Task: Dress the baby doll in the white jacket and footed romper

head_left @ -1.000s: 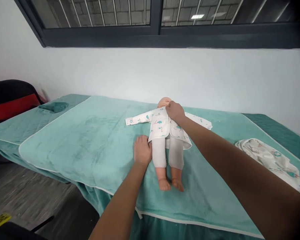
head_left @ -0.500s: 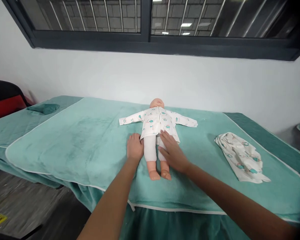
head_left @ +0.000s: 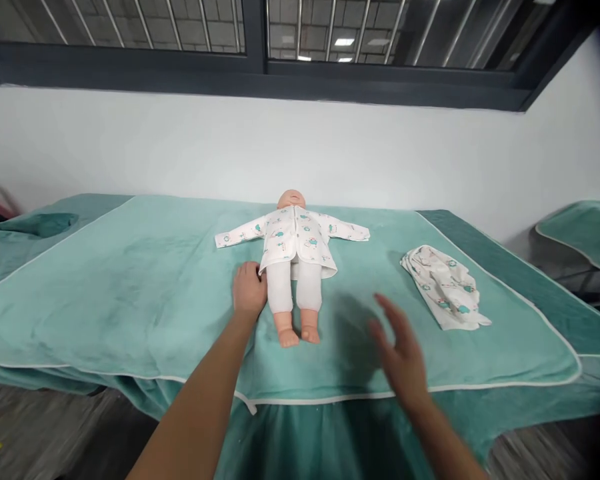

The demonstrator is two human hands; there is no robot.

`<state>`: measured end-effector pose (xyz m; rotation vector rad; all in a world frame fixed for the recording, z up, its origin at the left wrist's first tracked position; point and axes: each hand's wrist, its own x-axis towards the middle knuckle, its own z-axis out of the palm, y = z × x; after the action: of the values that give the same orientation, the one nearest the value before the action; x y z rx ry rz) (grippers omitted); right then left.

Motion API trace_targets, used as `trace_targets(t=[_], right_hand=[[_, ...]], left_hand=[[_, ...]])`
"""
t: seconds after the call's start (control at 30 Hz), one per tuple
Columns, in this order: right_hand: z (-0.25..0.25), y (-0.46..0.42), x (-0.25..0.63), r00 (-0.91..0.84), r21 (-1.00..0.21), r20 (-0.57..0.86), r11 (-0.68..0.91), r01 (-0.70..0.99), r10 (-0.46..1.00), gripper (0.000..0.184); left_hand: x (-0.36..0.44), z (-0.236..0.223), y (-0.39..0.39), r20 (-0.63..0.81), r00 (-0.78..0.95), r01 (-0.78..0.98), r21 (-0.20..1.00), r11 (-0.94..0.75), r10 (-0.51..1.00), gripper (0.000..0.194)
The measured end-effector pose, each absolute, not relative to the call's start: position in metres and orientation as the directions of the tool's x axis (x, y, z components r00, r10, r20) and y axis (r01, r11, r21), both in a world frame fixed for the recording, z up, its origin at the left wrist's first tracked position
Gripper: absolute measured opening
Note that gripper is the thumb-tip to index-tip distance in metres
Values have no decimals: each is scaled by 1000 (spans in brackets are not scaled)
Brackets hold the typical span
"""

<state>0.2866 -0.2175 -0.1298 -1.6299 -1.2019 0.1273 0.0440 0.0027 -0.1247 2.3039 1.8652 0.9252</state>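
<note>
A baby doll (head_left: 289, 331) lies on its back with its arms spread. It wears a white printed jacket (head_left: 293, 235) and white leggings (head_left: 280, 287). My left hand (head_left: 250, 288) rests on the cover beside the doll's hip, close to the jacket hem. Its fingers are curled together, and whatever may be in them is hidden. My right hand (head_left: 403, 353) hovers above the cover, right of the doll's feet, with fingers apart and nothing in them. Folded white printed clothing (head_left: 447, 287) lies farther right, apart from that hand.
A light green padded cover (head_left: 145, 287) with white piping lies over the bed. A white wall (head_left: 205, 147) and a dark-framed window (head_left: 260, 73) stand behind it. Another green-covered surface (head_left: 585, 230) shows at far right.
My right hand has lifted off the doll's leg and moved right toward the folded clothing. My left hand stays beside the doll. The view has turned to the right.
</note>
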Motion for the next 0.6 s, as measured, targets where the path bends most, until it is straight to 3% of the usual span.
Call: trace_targets(t=[0.07,0.13,0.2,0.27,0.43,0.53,0.6], right_hand=[[-118,-213,343,552,-681,541,-55,730,635,54],[-112,-209,394,531,-511,608,-221,831,590,59],[-116,-208,429,515,-352,572,-376,857,638,56],[-126,-209,445,549,-291,475,-466,836,688,47],[-141,-211,446,652,-387,414,-526,758,635,36],[-134,-211,431,740,-620,363,-446,646,566,37],[-127,-212,409,713,-752,349,-272,600,609,35]], left_hand=[[45,-124,4,416,96,877,395,-274,904,12],[45,-124,4,414,80,873,409,-264,907,12],[46,-124,5,412,67,869,424,-256,909,11],[46,-123,5,405,49,862,444,-244,913,11],[46,-124,4,386,18,834,504,-227,922,14],[45,-125,4,385,7,820,526,-226,923,15],[45,-126,5,377,4,815,536,-222,926,15]])
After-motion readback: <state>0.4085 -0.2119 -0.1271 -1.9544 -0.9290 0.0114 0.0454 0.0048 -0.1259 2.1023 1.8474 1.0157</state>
